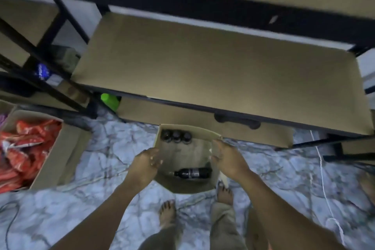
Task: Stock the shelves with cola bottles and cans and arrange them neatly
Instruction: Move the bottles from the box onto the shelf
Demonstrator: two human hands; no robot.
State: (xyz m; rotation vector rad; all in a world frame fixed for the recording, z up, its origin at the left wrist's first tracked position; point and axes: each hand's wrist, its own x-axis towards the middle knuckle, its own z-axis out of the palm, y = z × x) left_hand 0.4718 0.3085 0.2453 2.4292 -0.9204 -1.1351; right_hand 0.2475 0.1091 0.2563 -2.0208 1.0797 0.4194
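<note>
View from above, looking down past a person's two bare forearms. An open cardboard box [188, 187] sits low between the hands, just in front of the person's bare feet [167, 212] on a marbled floor [101, 148]. Whether it rests on the floor or is lifted clear cannot be told.

The left hand [147, 161] has its fingers curled over the box's left rim. The right hand [227, 158] grips the right rim, near a raised flap. Neither hand touches a bottle.

Inside the box, one dark cola bottle [192, 172] lies on its side near the front wall, cap pointing left. A small cluster of upright bottles [175, 136] stands in the far left corner, showing only dark caps and shoulders. No cans are visible.

Ahead, a wide brown shelf [213, 71] on a black frame is bare.

Handling, as a judgement: full bottles make the box bottom-heavy and lopsided, and the thin card may buckle, so supporting it underneath seems safer. The lying bottle will likely roll; it is stiff, smooth plastic, best taken around its middle or neck.

The lying bottle's label shows pale marks, too blurred to read. To the left, a second box [58, 154] holds red packets [28, 140] with unreadable white print.
</note>
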